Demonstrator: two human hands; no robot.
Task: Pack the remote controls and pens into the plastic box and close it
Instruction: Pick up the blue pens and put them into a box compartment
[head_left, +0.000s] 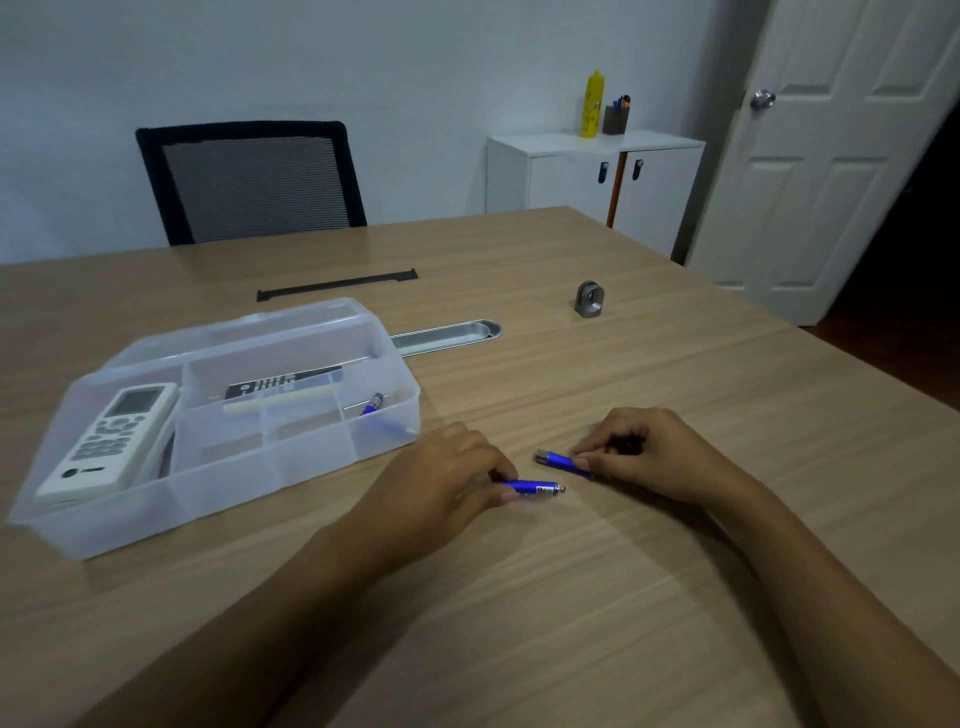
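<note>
A clear plastic box stands open on the table at the left, its lid tipped back behind it. In its left compartment lies a white remote. A black-and-white remote lies in the back compartment, and a blue pen rests in the right one. To the right of the box, my left hand grips a blue pen that lies on the table. My right hand grips a second blue pen just beyond it, also at table level.
A wooden table fills the view. Behind the box are a metal cable tray and a black strip. A small grey metal fitting stands at the back right. A black mesh chair, a white cabinet and a door lie beyond.
</note>
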